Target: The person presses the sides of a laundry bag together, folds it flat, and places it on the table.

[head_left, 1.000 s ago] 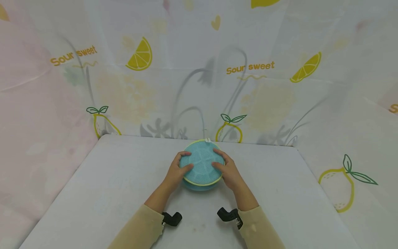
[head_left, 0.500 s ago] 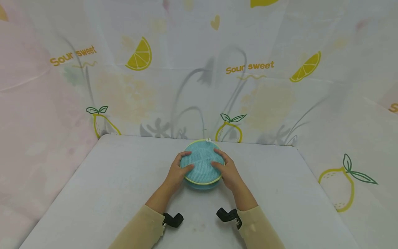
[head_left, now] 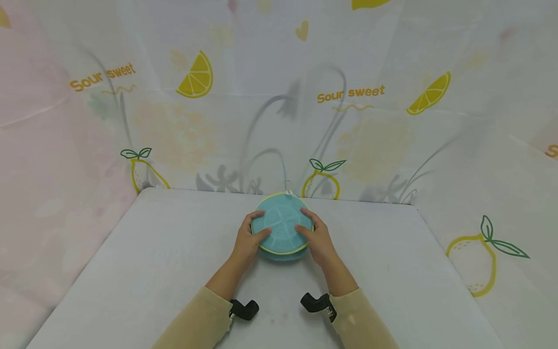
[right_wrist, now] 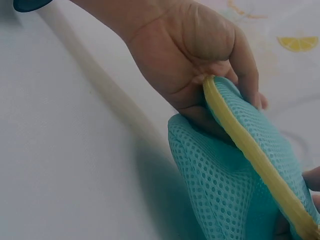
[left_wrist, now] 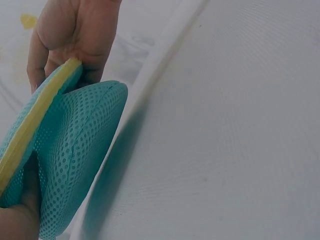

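Observation:
A round teal mesh laundry bag (head_left: 282,225) with yellow zip trim stands tilted near the table's far edge, between both hands. My left hand (head_left: 248,240) grips its left rim, thumb on the face in front. From the right, my right hand (head_left: 320,240) grips it the same way. Seen from the side in the left wrist view, the bag (left_wrist: 80,145) has a yellow zip band, a puffed mesh body and a fold between. There, the right hand (left_wrist: 80,35) holds the far end. The right wrist view shows the left hand (right_wrist: 185,55) across the bag (right_wrist: 215,180). Some fingers are hidden behind it.
A white table (head_left: 152,271) lies under the arms, and the bag casts a shadow on it. Behind stands a printed lemon backdrop (head_left: 261,121). Black wrist cameras (head_left: 245,310) sit at both sleeves.
Both hands keep their grip. The bag has shifted slightly up in the head view, its lower edge rising more than its top, and the forearms have drawn a little closer together.

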The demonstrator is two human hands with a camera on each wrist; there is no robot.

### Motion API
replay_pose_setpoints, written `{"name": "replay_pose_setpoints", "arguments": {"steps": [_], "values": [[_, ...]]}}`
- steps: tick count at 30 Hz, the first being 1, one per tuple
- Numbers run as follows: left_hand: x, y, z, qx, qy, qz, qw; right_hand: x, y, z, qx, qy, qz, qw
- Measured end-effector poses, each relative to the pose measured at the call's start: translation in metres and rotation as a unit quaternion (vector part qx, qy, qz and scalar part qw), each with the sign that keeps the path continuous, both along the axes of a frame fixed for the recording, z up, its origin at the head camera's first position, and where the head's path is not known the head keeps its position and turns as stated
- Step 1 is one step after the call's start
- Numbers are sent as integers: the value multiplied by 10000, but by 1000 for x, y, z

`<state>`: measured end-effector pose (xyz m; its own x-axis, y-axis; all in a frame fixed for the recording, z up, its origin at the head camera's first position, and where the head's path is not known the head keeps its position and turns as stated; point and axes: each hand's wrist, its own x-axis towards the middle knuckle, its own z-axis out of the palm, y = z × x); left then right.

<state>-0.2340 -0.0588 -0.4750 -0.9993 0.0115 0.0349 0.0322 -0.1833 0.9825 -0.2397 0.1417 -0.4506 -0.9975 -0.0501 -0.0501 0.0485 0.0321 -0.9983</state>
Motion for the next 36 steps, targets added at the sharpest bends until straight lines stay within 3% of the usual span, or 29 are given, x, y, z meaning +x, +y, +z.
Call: {"name": "replay_pose_setpoints", "arguments": {"steps": [10,20,27,31,36], "values": [[2,4,1,14,54,209,9998,4,-5,5,-87,-148,-221,9996],[3,4,5,-160,-50,-14,9999,0,-2,6,-804,-349,-145,9960],[3,2,9,-799,-202,-119,9965,-1,0,8,-1049,-340,-176,9937],[5,1,13,-1431,-282,-76,9893,-1,1,7,-1098,-366,-239,9930],[8,0,17,-1892,-229,-154,9816,-2,2,6,-1154,-354,-279,9923]]}}
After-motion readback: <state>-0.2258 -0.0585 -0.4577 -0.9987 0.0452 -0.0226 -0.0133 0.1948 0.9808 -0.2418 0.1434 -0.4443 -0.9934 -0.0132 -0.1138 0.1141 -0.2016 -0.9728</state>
